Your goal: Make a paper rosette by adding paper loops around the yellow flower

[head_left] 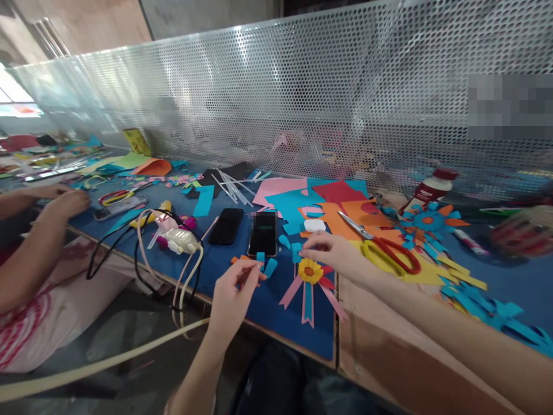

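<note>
My left hand [233,294] is pinched on an orange paper piece [248,271] near the table's front edge, beside small curled blue paper bits [270,266]. My right hand [330,248] reaches in from the right, its fingertips closed on something too small to make out, just above a paper flower [310,271] with a yellow head, orange centre and pink and blue ribbon tails. Two dark phones [262,233] lie just beyond both hands.
Red and yellow scissors [384,248] lie on coloured paper sheets [345,210] to the right. A glue gun [177,239] with looping cables sits left. Another person's arms [43,230] work at far left. A bottle [432,187] stands before the perforated metal screen [302,104].
</note>
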Available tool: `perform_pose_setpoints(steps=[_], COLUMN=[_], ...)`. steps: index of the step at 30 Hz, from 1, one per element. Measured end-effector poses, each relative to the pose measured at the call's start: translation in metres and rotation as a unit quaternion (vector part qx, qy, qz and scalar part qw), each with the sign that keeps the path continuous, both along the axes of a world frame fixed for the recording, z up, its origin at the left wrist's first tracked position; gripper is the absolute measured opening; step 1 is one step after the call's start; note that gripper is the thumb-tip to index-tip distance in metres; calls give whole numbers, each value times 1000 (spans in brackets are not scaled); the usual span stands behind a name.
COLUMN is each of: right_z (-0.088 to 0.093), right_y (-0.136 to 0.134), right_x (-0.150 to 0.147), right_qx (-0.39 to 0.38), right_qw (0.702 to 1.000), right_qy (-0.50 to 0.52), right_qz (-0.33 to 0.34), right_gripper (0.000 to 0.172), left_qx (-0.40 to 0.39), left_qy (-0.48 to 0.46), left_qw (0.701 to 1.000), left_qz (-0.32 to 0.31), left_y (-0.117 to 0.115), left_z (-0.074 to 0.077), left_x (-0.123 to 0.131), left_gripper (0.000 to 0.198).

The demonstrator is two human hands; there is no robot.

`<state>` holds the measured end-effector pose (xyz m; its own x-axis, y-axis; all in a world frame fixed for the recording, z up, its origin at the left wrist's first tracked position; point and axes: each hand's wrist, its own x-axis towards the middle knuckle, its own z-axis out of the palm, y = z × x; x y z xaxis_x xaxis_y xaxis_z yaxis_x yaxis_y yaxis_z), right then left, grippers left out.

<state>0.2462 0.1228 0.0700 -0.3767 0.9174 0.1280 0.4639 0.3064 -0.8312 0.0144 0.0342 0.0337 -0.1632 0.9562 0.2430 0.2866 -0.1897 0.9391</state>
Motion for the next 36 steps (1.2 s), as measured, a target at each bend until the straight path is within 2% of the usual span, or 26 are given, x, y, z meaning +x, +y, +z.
perform_pose_setpoints(steps=[3,6,10,13,17,21,26,29,31,36], right_z=[1,-4,-13,-11,-1,4,3,-4,-10,-20], right_y=[22,37,45,48,48,45,40,40,43,51], right_x=[-10,-20,-24,-19,-12,-5,12,19,21,20], right_qx=[-8,-13,-4,8,20,46,97,60,16,-144], right_qw=[999,996,990,985,981,978,979,986,989,984], right_qy=[-41,-70,-119,-145,-160,-172,-174,-158,-146,-102], right_qz=[26,56,76,89,105,108,54,-6,-28,-11], right_gripper=[27,24,21,22,28,25,19,17,23,37], left_qx=[16,67,158,168,150,149,171,165,157,147], left_qy=[74,154,273,340,371,374,407,408,400,391], left_qw=[996,984,947,924,916,915,896,897,903,909], left_qz=[35,56,50,40,34,23,52,39,22,0], left_y=[0,1,-1,-5,-10,-10,-11,-15,-17,-14], left_z=[-5,-10,-15,-19,-22,-25,-28,-28,-26,-24], left_x=[5,8,6,5,10,13,12,17,24,37], left_gripper=[19,16,14,15,14,15,16,18,18,17])
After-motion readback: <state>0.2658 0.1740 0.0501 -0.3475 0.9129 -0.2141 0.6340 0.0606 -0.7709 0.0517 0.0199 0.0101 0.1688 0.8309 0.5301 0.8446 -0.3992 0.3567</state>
